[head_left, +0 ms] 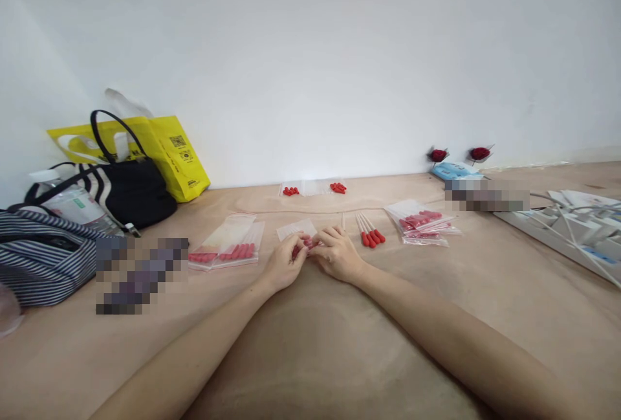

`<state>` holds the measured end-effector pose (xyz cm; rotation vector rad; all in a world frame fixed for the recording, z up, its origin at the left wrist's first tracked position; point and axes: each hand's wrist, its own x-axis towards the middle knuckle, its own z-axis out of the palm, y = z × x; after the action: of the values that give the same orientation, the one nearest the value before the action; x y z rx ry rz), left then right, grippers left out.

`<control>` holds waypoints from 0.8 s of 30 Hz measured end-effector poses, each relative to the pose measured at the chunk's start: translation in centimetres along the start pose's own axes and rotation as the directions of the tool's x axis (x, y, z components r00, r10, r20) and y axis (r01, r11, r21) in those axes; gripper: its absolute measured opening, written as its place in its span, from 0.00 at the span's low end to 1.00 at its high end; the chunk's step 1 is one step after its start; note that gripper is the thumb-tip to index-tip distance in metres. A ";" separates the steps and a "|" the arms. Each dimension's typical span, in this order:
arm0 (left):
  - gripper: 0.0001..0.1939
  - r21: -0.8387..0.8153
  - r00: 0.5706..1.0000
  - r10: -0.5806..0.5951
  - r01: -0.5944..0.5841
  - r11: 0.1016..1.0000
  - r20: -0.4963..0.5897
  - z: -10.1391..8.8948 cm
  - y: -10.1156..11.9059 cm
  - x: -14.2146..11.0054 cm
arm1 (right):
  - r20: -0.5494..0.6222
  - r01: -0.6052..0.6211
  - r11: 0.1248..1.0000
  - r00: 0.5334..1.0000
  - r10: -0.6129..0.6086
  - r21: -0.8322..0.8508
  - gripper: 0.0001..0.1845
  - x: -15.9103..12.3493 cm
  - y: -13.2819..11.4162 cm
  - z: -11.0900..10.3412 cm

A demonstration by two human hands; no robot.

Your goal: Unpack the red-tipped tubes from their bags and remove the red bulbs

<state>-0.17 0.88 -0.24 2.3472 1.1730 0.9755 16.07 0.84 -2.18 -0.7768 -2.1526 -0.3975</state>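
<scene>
Basically, head view: L hand (286,259), fingers curled nearly closed, pinches a small clear plastic bag (297,226) w/ red contents, mid-table. R hand (340,255), fingers bent, is at its edge; grip hidden, can't tell. Red-tipped white sticks (372,237) lie just beside R hand.

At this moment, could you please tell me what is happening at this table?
A person's left hand and right hand hold the near end of a small clear bag, where red shows. Red-tipped white sticks lie just to the right. Other clear bags with red contents lie on both sides, and small red pieces sit near the wall.
</scene>
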 end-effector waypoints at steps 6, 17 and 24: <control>0.06 0.063 0.998 -0.043 0.045 0.997 -0.037 0.2 -0.2 -0.2 | 0.076 0.038 0.999 0.996 -0.039 0.007 0.10 0.6 -0.6 0.4; 0.15 0.033 0.993 -0.121 0.122 0.992 -0.011 -1.3 -1.3 -0.3 | 0.157 0.024 0.999 0.987 -0.030 0.041 0.09 -0.2 -0.7 -1.1; 0.16 0.198 0.972 0.054 -0.100 0.975 0.228 -2.9 -1.1 -1.1 | 0.256 -0.110 0.993 0.962 0.093 0.051 0.09 -1.8 -0.5 -4.2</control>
<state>-3.33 0.69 0.76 2.6035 1.1505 0.6175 19.09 -2.35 -0.90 -0.9393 -2.3368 -0.1804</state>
